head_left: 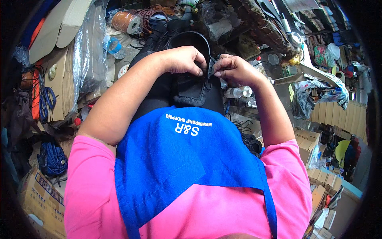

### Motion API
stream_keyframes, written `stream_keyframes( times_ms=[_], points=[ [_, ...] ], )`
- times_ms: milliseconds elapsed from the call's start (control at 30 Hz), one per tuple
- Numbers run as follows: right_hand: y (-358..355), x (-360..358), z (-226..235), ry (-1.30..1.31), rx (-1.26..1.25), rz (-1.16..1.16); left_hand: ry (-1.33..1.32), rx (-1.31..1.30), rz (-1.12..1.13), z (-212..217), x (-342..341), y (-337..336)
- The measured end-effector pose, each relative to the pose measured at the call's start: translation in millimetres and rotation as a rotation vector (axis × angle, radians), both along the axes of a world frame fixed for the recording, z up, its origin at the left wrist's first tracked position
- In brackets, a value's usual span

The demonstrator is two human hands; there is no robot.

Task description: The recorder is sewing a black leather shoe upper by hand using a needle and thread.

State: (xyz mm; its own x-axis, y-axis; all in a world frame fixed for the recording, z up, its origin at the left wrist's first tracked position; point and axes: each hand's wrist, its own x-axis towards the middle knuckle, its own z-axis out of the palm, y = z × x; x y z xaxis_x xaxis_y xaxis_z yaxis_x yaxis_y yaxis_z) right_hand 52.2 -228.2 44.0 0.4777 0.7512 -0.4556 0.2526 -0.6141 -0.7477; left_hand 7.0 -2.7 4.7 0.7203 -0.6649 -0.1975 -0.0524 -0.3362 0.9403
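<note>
A dark navy moccasin-style shoe [191, 92] rests on my lap above my blue apron [179, 155]. My left hand [184, 59] is pinched at the shoe's top edge, fingers closed on the upper or a thread; which one I cannot tell. My right hand [232, 69] pinches the same spot from the right, holding a small dark bit of the shoe's upper between thumb and fingers. The two hands almost touch above the shoe's opening.
A cluttered workbench [246, 36] lies beyond the hands, with a spool of brown cord [126, 22], small bottles [238, 92] and tools. Flat cardboard and plastic-wrapped sheets [85, 51] are stacked at the left. Boxes [310, 143] pile up at the right.
</note>
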Motion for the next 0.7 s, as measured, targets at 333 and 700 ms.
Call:
stream_keyframes(
  times_ms=[333, 700],
  points=[
    [-15, -2, -1, 0.039, 0.146, -0.066, 0.083, 0.011, -0.047, -1, 10, -8],
    [-33, -10, -23, 0.413, 0.197, -0.306, 0.025, -0.001, -0.097, -2, 12, -7]
  ],
)
